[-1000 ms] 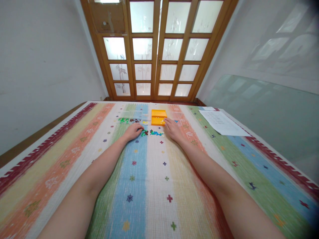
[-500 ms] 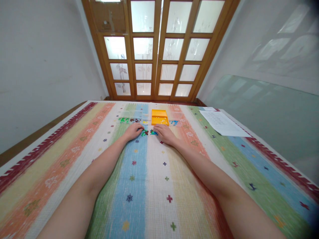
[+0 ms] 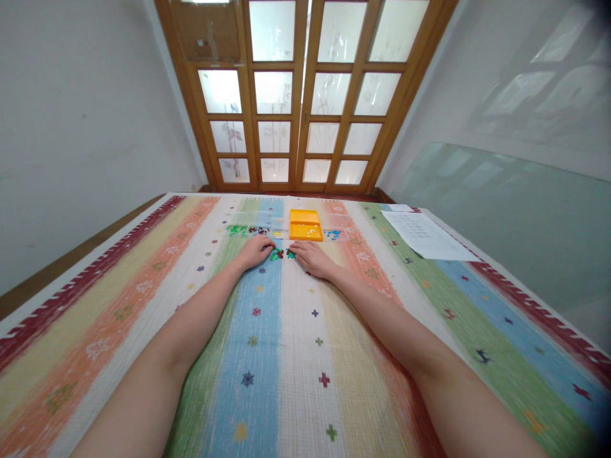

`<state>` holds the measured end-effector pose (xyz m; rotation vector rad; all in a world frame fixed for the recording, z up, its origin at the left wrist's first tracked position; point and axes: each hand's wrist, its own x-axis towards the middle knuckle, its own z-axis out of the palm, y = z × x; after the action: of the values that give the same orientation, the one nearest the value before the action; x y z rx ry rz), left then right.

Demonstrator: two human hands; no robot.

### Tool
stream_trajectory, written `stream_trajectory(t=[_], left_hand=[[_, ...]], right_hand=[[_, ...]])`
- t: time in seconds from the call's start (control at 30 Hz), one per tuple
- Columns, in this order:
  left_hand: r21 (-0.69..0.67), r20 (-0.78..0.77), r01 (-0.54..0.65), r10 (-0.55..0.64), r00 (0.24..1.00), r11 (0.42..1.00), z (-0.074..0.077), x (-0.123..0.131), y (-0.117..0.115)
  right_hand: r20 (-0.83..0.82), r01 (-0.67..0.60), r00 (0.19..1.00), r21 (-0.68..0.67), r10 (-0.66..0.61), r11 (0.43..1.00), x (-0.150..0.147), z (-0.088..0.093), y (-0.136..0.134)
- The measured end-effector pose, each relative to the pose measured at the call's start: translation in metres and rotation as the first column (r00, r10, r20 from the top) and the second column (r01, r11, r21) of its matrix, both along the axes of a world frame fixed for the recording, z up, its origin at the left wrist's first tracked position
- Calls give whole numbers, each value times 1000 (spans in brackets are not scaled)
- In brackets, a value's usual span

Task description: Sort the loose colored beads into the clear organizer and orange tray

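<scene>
A small pile of green and dark red bead-like pieces (image 3: pixel 277 254) lies on the striped cloth by the fingertips of my left hand (image 3: pixel 256 252). Its fingers are curled together, and whatever they may hold is hidden. My right hand (image 3: pixel 312 258) rests opposite, its fingers stretched out to the left over a second little heap of green, red and blue pieces (image 3: pixel 290 253), partly covering it. Just beyond my hands stands an open orange box (image 3: pixel 306 216) with a few white pieces inside.
Behind my hands a clear compartment tray (image 3: pixel 348 233) holds green pieces (image 3: pixel 237 230), dark red pieces (image 3: pixel 259 230), yellow ones (image 3: pixel 277 234) and blue pieces (image 3: pixel 333 235). A printed paper sheet (image 3: pixel 424 235) lies at the right. The striped tablecloth (image 3: pixel 296 356) covers the table; wooden glazed doors (image 3: pixel 300 121) stand beyond.
My right hand has shifted slightly left, its fingers now covering more of the right heap; fewer blue pieces show. My left hand has stayed nearly still.
</scene>
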<state>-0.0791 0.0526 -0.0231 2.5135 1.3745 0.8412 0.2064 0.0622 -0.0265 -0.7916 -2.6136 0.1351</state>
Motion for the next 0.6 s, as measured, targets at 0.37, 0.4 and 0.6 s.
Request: stream_trajectory(t=[0.37, 0.4, 0.6], left_hand=[[-4, -4, 5, -5, 1000, 1000, 0, 0, 1], [-4, -6, 3, -3, 1000, 1000, 0, 0, 1], [9, -20, -1, 1, 1000, 1000, 0, 0, 0]], right_hand=[[-13, -6, 1000, -6, 6, 1000, -1, 0, 1], [-10, -6, 1000, 0, 6, 1000, -1, -1, 2], [-60, 15, 998, 35, -13, 999, 0, 2, 0]])
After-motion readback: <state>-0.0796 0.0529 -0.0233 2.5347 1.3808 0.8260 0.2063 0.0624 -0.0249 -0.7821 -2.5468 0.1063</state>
